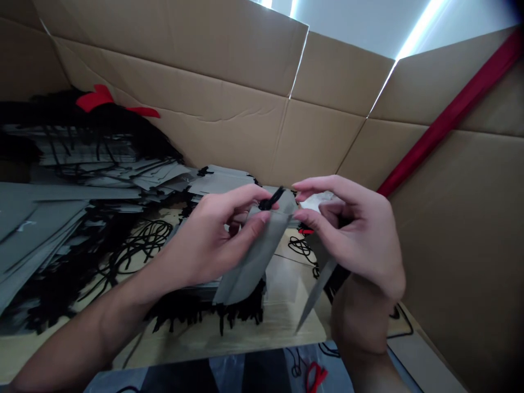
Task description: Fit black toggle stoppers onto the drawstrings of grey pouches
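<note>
My left hand [229,234] pinches a folded grey bag-like piece [256,256] near its upper end, between thumb and fingers. A short black cord knot [270,201] sticks up at my left fingertips. To the right, my right hand [352,229] has its thumb and forefinger apart, with the other fingers curled. The right thumb tip is close to the held piece's upper right corner; whether they touch I cannot tell. A pointed grey blade-like shape [315,300] shows below my right hand, its upper end hidden. Under the held piece lies a grey stack with black cord ends [241,311].
Large piles of grey pieces [36,218] with black cords fill the left. Loose black cords [143,245] lie on the pale tabletop [286,322]. Cardboard walls [229,98] enclose the far and right sides. A red strip [454,109] slants along the right wall; a red item [315,376] sits below.
</note>
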Motion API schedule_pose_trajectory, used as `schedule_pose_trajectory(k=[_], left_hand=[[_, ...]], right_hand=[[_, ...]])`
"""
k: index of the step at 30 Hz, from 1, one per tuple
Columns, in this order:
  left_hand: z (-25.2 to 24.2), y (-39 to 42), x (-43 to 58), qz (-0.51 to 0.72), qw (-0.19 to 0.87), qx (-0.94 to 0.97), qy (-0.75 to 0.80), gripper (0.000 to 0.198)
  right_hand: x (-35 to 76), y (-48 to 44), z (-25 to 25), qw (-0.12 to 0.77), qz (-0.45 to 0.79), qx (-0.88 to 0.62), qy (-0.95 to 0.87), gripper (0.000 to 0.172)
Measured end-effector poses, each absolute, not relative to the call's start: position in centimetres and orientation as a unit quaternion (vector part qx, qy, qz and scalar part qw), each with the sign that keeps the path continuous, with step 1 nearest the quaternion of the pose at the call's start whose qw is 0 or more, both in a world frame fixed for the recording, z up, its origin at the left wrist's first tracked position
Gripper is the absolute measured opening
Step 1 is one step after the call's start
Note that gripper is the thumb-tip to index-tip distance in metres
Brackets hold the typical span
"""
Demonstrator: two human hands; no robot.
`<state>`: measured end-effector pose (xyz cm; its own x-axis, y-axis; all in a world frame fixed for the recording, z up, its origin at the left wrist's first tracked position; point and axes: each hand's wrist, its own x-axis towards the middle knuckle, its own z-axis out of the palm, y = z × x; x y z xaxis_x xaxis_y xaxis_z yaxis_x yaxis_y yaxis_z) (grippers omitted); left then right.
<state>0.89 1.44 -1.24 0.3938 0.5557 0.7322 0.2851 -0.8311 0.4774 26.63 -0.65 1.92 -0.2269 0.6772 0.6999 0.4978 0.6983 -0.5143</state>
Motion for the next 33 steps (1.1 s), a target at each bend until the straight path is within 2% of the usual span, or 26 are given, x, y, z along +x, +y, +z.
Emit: schedule_pose_trajectory(k=[3,7,12,17,24,29,33], left_hand=[[-1.1,1.3,1.0,0.467,0.142,0.836,0.252,0.018],[-1.3,1.4,1.1,0.486,0.097,0.831,0.251,0.016],[-1.2,0.9,1.3,0.461,0.079,0.849,0.245,0.020],[-1.0,0.6,1.1,0.436,0.113,0.857,0.250,0.024],[-1.6,1.2,1.2,0.462,0.005,0.858,0.225,0.020],[-1.2,0.9,1.1,0.511,-0.022,0.824,0.245,0.013],[-0.9,0.8,0.6,0.514,-0.078,0.833,0.189,0.019]], right_hand=[[25.5,-1.0,1.5,0.527,0.083,-0.325,-0.781,0.019],[24.2,-1.3,0.9,0.537,-0.023,-0.293,-0.791,0.011],[23.1,-1.0,0.3,0.521,-0.143,-0.260,-0.800,0.011],[22.8,-1.1,0.2,0.514,-0.185,-0.282,-0.789,0.011],[22.7,-1.6,0.5,0.482,-0.126,-0.348,-0.795,0.013],[23.0,-1.3,0.6,0.495,-0.076,-0.361,-0.787,0.015],[23.2,-1.5,0.9,0.497,-0.019,-0.364,-0.787,0.017]])
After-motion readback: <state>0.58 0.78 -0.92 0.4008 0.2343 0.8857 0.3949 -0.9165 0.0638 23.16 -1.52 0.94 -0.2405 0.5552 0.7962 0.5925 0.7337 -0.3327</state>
